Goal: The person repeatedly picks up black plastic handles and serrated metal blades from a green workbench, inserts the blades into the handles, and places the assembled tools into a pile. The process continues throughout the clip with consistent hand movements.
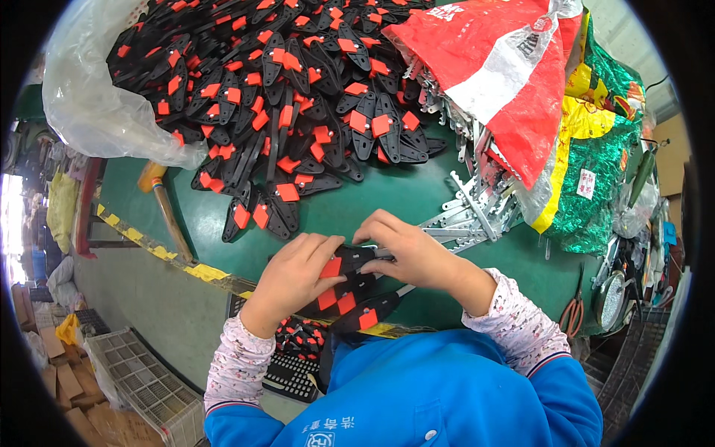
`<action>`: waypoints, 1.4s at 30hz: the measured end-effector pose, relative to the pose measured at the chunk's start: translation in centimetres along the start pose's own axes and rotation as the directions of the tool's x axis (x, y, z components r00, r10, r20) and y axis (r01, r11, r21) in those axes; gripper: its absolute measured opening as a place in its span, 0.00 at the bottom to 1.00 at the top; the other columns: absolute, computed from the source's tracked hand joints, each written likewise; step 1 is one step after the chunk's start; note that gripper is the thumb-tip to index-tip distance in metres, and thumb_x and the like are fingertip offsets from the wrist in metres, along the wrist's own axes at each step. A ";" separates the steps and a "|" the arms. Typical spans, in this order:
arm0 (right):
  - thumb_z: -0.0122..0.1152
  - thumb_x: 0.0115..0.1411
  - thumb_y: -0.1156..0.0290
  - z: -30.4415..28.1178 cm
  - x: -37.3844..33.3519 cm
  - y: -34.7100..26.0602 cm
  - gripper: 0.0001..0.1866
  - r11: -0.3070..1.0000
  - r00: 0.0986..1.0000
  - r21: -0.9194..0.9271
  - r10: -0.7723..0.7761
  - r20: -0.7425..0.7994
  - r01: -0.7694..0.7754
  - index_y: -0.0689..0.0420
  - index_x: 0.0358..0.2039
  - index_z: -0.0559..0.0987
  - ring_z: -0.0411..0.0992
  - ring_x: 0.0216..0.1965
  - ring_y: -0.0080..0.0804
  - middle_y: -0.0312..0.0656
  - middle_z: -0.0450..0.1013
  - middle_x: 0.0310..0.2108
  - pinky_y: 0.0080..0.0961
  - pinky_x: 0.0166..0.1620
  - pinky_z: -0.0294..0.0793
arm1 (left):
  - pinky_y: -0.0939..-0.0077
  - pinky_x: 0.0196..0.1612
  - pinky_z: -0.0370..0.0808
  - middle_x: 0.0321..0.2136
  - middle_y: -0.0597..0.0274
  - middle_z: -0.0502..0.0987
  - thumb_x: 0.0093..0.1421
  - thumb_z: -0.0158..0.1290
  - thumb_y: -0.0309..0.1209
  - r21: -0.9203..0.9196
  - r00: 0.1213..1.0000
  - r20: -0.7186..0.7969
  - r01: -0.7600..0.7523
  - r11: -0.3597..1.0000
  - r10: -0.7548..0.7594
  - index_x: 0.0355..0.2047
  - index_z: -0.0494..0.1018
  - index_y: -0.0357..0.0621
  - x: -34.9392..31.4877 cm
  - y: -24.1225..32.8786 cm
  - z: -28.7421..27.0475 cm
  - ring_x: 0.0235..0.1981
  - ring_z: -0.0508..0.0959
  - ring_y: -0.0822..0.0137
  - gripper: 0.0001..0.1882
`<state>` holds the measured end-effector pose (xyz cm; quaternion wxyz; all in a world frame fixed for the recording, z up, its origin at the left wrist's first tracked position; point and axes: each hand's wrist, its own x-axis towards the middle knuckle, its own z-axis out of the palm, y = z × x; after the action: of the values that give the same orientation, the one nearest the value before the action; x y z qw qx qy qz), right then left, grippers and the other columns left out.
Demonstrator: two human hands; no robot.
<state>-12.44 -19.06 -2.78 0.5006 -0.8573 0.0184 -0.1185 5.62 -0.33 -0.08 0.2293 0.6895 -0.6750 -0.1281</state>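
Observation:
Near the front edge of the green table, my left hand is closed around a black plastic part with an orange-red block on it. My right hand pinches a silver metal strip at the right end of that part. Fingers hide where strip and plastic meet. Just below my hands lie several more black parts with red blocks; one black part has a metal strip leading out of its upper right end. Right of my right hand is a loose bundle of notched metal strips.
A large heap of black parts with red blocks covers the table's far side, beside a clear plastic bag. A mallet lies left. Red-white and green-yellow sacks stand right, with scissors below. A crate stands lower left.

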 end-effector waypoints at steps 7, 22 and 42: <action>0.75 0.58 0.66 3.7 0.5 0.9 0.20 0.989 0.999 -0.147 -0.031 -0.023 0.028 0.57 0.45 0.75 0.76 0.39 0.50 0.44 0.70 0.42 0.43 0.39 0.80 | 0.56 0.47 0.77 0.42 0.49 0.80 0.59 0.69 0.42 0.125 0.939 -0.261 0.262 0.957 -0.223 0.48 0.77 0.35 0.2 -2.7 0.0 0.44 0.80 0.47 0.26; 0.74 0.55 0.67 -6.0 -7.6 2.5 0.11 0.645 0.950 -0.700 0.246 -0.189 -0.307 0.55 0.34 0.81 0.78 0.41 0.43 0.42 0.74 0.35 0.39 0.43 0.80 | 0.54 0.49 0.77 0.41 0.47 0.79 0.61 0.62 0.26 0.168 0.898 -0.334 0.356 0.919 -0.287 0.46 0.75 0.35 1.0 -4.4 1.8 0.45 0.79 0.43 0.15; 0.56 0.74 0.71 -4.6 -0.7 -0.3 0.11 0.763 0.780 0.645 0.389 -0.490 0.025 0.60 0.51 0.68 0.79 0.34 0.28 0.42 0.73 0.43 0.31 0.35 0.85 | 0.57 0.52 0.76 0.46 0.50 0.78 0.48 0.74 0.26 -0.097 0.956 -0.184 0.214 0.972 -0.229 0.54 0.73 0.37 0.1 0.2 1.0 0.46 0.79 0.45 0.32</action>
<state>-14.15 -22.78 -0.47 0.7306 -0.5549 0.2232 -0.3294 4.99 -0.52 -0.83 0.3042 0.7607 -0.5627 -0.1106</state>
